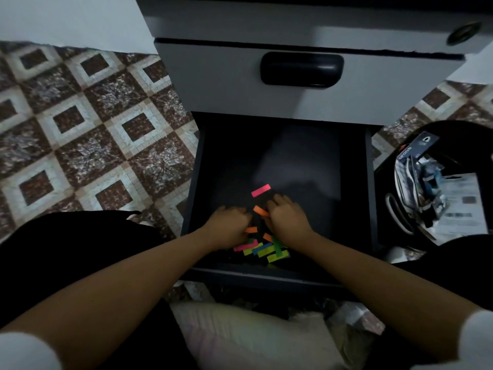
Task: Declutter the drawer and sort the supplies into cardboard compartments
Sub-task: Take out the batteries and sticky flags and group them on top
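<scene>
Left hand (229,222) is curled, its hold unclear; an orange paper strip (260,210) is pinched by right hand (286,217). Neon paper strips (266,249) are heaped at the front edge of the dark open drawer (370,182), bare floor behind

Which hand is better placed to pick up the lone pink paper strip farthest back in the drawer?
Probably the right hand: it sits just beside the pink paper strip; the left hand lies farther off.
</scene>
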The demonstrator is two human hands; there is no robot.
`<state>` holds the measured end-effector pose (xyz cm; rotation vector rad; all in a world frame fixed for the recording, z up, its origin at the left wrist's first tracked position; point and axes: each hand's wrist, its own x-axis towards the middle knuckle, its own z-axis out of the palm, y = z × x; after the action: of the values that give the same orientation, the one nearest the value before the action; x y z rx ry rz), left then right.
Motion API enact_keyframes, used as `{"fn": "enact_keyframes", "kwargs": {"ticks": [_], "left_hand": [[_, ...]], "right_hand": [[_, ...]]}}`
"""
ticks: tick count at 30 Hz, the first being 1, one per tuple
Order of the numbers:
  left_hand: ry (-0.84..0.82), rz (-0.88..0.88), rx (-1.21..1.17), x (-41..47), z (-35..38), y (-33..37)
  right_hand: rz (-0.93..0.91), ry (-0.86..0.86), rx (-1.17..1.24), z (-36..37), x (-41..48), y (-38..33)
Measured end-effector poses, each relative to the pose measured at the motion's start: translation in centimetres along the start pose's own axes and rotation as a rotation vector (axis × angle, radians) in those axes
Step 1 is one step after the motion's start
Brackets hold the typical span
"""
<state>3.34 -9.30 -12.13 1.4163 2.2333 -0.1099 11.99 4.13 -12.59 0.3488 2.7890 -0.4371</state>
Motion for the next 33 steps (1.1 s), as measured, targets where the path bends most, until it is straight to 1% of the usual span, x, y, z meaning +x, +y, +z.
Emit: {"fn": "enact_keyframes", "kwargs": {"ticks": [3, 6, 8, 12, 17, 19, 25, 29, 33], "left_hand": [[0.017, 0.008, 0.08, -0.1, 0.1, 0.0], [0.014, 0.009, 0.101, -0.1, -0.1, 0.0], [0.016, -0.002, 0.083, -0.1, -0.2, -0.1], [0.03, -0.05, 0.024, 0.0, -0.6, -0.3], [0.058, -0.085, -0.045, 0.4, -1.0, -0.6], [0.05, -0.093, -0.061, 0.4, -1.1, -0.7], [0.013, -0.085, -0.077, 0.3, -1.5, -1.0], [0.0, -0.081, -0.081, 0.2, -1.7, -0.9], [-0.007, -0.081, -0.078, 0.2, -1.8, -1.0]], "right_hand": [[0.013, 0.016, 0.019, 0.0, -0.1, -0.4], [-0.031, 0.037, 0.016, 0.1, -0.2, -0.6], [-0.051, 0.07, 0.043, 0.3, -0.1, -0.4], [-0.061, 0.031, 0.003, 0.2, -0.4, -0.1], [-0.028, 0.017, 0.07, 0.1, -0.8, 0.8], [-0.008, -0.033, 0.075, -0.1, -1.2, 1.1], [0.006, -0.139, 0.188, 0.3, -3.1, 2.0], [0.0, -0.226, 0.145, -0.1, -4.6, 2.5], [0.051, -0.286, 0.116, -0.6, -5.4, 2.8]]}}
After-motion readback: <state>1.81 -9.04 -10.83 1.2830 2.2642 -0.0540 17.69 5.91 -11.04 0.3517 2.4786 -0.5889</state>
